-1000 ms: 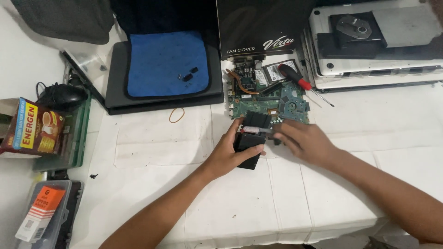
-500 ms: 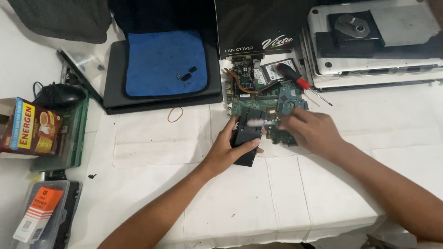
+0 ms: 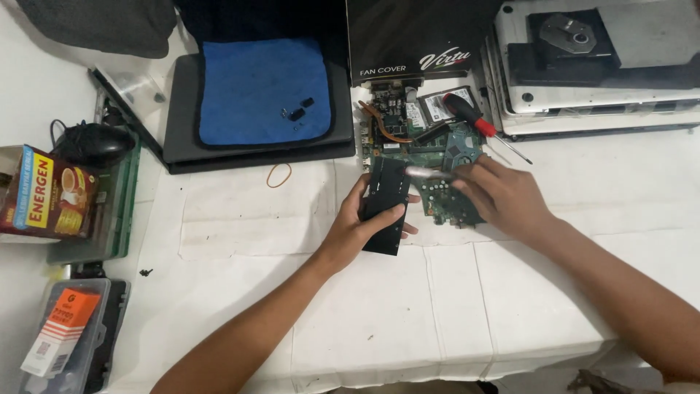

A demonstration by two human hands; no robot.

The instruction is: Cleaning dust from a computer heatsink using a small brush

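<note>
My left hand [image 3: 354, 228] grips a flat black rectangular part [image 3: 386, 208] and holds it tilted at the left edge of a green circuit board [image 3: 456, 157]. My right hand [image 3: 503, 195] rests over the board's right half. Its fingers pinch a thin silvery tool [image 3: 421, 172], blurred, whose tip points at the top of the black part. A copper heat pipe [image 3: 383, 128] runs across the board's far end. A red-handled screwdriver [image 3: 472, 118] lies just behind the board.
A blue cloth [image 3: 262, 91] with small dark screws lies on a black laptop base [image 3: 182, 109]. A rubber band [image 3: 278, 175], black box [image 3: 415, 33], silver laptop chassis [image 3: 605, 102], black mouse [image 3: 91, 142], carton [image 3: 44, 193] and plastic case [image 3: 65, 343] surround the white sheet.
My left hand has drawn the black part off the board, left and toward me. My right hand has shifted right, and the silvery tool now shows at its fingertips.
</note>
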